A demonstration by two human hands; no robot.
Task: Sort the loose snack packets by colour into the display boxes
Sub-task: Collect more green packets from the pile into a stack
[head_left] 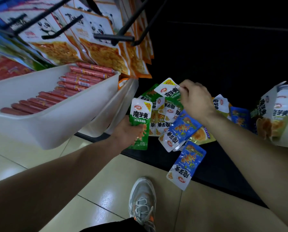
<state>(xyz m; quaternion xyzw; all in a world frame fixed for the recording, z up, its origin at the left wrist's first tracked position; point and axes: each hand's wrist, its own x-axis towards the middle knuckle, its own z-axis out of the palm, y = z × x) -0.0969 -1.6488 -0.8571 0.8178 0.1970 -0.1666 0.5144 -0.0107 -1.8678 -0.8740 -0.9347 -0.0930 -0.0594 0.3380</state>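
Observation:
A heap of loose snack packets (165, 116) in green, blue and yellow lies on a dark low shelf (223, 164). My left hand (128, 131) grips an upright green packet (140, 113) at the heap's left edge. My right hand (196, 99) pinches a second green packet (168, 88) lifted above the heap's far side. Two blue packets lie nearer me, one (181, 131) in the heap and one (186, 164) hanging over the shelf's front edge. A white display box (280, 108) with the same snack print stands at the right.
White bins hold red sausages (59, 96) at the left; their near wall (56, 124) juts over the tiled floor. Orange panda bags (96, 47) hang from black hooks above. My shoe (142, 203) stands on the floor (106, 181) below the shelf.

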